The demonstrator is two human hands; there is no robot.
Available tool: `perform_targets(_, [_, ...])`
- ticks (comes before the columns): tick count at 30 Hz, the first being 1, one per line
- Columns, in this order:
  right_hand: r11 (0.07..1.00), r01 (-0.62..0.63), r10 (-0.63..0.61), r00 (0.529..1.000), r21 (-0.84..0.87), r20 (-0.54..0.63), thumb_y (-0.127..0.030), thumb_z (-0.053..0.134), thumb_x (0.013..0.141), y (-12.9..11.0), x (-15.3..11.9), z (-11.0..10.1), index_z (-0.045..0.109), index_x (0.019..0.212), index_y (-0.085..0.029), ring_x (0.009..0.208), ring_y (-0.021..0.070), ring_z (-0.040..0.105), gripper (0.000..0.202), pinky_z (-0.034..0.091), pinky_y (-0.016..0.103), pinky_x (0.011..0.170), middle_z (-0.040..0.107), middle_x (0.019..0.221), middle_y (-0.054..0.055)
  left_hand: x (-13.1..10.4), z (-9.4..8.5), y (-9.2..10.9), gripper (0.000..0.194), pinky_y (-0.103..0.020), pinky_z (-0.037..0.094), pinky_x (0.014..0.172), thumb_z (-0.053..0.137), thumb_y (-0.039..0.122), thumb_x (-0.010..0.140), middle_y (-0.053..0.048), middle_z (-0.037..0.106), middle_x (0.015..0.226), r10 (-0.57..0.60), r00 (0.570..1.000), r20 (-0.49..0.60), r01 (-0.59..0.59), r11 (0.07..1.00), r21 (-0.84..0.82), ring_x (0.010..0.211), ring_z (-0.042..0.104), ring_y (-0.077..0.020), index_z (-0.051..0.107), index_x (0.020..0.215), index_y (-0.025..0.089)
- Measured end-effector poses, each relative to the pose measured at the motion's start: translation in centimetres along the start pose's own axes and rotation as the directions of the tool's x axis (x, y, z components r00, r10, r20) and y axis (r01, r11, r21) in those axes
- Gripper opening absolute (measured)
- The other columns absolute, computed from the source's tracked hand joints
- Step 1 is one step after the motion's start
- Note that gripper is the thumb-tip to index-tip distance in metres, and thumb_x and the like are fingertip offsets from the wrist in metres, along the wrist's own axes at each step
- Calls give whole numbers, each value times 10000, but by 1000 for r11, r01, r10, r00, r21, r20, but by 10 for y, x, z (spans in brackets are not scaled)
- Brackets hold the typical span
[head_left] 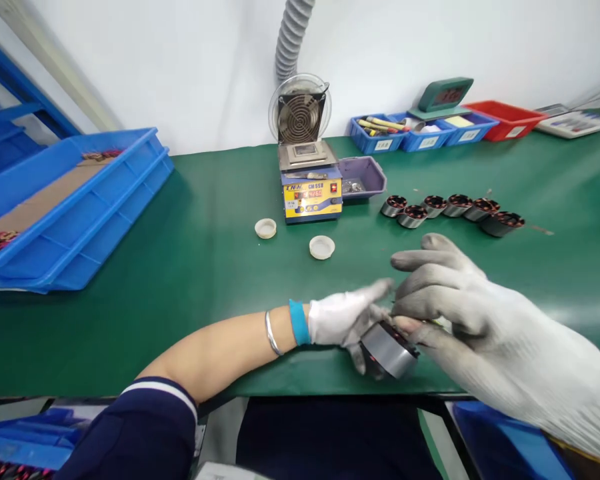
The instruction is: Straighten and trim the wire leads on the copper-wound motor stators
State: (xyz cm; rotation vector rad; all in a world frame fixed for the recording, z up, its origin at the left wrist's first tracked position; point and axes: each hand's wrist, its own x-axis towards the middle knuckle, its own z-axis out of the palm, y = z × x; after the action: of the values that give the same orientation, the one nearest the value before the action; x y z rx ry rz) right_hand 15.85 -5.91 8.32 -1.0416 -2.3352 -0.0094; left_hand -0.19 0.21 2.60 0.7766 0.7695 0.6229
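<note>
My left hand (pixel 347 319), in a white glove with a blue cuff and a metal bracelet on the wrist, grips a round silver motor stator (pixel 387 350) near the front edge of the green table (pixel 190 267). The part is tilted on its side. My right hand (pixel 460 307), also gloved, is close over the part with its fingertips at the part's upper rim; a small item may be pinched there, but I cannot tell what. Several more stators with copper windings (pixel 450 208) stand in a row behind the hands.
A small solder pot with a fan (pixel 307 180) and a purple tray (pixel 363 177) stand at the middle back. Two white caps (pixel 265 229) (pixel 322 247) lie in front of it. Blue crates (pixel 75 200) fill the left; small parts bins (pixel 425 130) line the back right.
</note>
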Motion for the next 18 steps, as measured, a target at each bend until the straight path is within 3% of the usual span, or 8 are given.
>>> perform_targets(4, [997,-24,27,999,-72,42,-228,566,870,-9,-1,-10,613,753,-209,1111,212,578,128,309,494,1155,657,841,22,-15,9,-1,228,-265,500,524,759,355,678,11,579,575,-50,980,192,61,997,-52,541,576,-146,598,637,198])
perform_targets(5, [995,-35,38,999,-94,38,-233,568,872,-13,-2,-12,623,755,-203,1124,214,571,133,265,504,1175,661,862,25,-15,9,0,248,-247,497,522,736,375,699,23,572,581,-5,985,175,24,994,-107,542,566,-129,576,634,197])
perform_targets(7, [992,-38,40,999,-122,13,-239,575,860,-17,-1,-14,641,765,-191,1141,226,556,126,153,553,1198,663,889,27,-9,9,1,319,-245,518,556,722,375,712,35,515,524,94,996,-2,-92,966,-242,546,562,-122,503,568,192])
perform_targets(9, [992,-33,34,999,-123,12,-243,593,837,-17,0,-14,654,779,-189,1155,231,539,100,85,579,1195,660,904,24,-1,7,-2,326,-253,532,595,719,370,725,33,494,511,39,997,-64,-53,974,-221,597,591,-138,498,562,195])
perform_targets(12, [995,-20,25,998,-101,49,-235,609,820,-12,-4,-12,648,774,-187,1169,213,525,78,58,551,1200,648,866,15,0,5,-12,288,-290,538,614,769,415,670,-8,570,601,-177,972,152,176,984,22,712,640,-196,587,635,194])
perform_targets(14, [997,-19,23,999,-80,48,-224,602,823,-9,-7,-12,634,755,-182,1159,197,531,86,66,522,1205,634,812,7,-6,5,-16,354,-310,531,584,812,472,599,-29,603,651,-210,946,247,176,972,153,705,630,-212,629,697,186])
perform_targets(16, [997,-33,33,999,-70,-7,-205,586,821,-6,-10,-9,617,734,-173,1141,198,544,98,89,517,1201,623,789,13,-11,7,-16,426,-307,520,565,810,525,589,-35,622,694,-62,977,203,13,972,234,667,604,-194,648,767,174])
perform_targets(18, [995,-97,94,991,-24,-93,-187,574,803,-3,-12,-5,598,711,-168,1125,210,558,97,122,533,1188,621,800,27,-11,10,-14,420,-293,523,600,801,502,612,-27,632,747,253,967,27,-247,913,324,673,592,-168,646,818,171])
